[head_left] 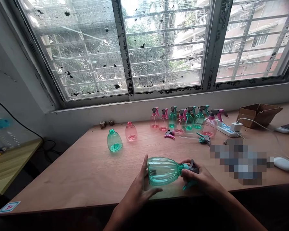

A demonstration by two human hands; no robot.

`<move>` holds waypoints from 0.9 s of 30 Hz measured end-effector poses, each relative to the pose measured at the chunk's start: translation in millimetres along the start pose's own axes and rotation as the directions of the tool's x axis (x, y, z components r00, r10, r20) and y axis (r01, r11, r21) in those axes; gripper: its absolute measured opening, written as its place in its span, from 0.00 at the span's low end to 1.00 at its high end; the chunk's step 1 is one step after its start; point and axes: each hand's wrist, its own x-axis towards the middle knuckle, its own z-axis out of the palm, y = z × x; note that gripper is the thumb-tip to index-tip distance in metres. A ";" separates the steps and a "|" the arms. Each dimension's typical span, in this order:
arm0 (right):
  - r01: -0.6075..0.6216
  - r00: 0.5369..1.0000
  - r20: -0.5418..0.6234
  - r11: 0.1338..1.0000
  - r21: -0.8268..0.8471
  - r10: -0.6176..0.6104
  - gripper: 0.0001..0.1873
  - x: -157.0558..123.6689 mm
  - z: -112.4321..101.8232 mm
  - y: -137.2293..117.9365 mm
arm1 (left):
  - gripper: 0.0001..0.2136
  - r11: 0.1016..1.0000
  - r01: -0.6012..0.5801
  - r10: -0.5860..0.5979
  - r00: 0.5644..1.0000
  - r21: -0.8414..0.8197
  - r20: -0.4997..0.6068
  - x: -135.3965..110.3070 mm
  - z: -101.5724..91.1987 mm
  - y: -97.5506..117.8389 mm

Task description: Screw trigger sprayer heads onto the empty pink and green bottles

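Note:
A green see-through spray bottle (164, 170) lies on its side near the front edge of the wooden table (86, 173). My left hand (140, 190) cups its base, thumb and fingers wrapped around it. My right hand (197, 178) is closed on the grey and green spray head (191, 166) at the bottle's neck. Farther back stand a green bottle without a head (114, 140) and a pink one (131, 132).
A row of several pink and green spray bottles (183, 119) stands by the window sill. Two loose spray heads (170, 134) (203, 138) lie before it. A power strip (227, 129), a cardboard box (258, 114) and a white device (284, 163) sit at right.

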 end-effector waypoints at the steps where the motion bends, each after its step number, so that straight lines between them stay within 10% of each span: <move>1: 0.000 1.000 0.001 1.000 0.000 0.000 0.28 -0.1 0.0 0.0 | 0.56 1.000 0.000 0.000 1.000 -0.007 0.005 -0.1 0.0 0.7; 27: 0.007 1.000 -0.003 1.000 0.000 -0.007 0.27 2.5 0.8 0.5 | 0.54 0.988 0.005 0.000 0.999 0.152 -0.036 -1.4 -0.9 -2.1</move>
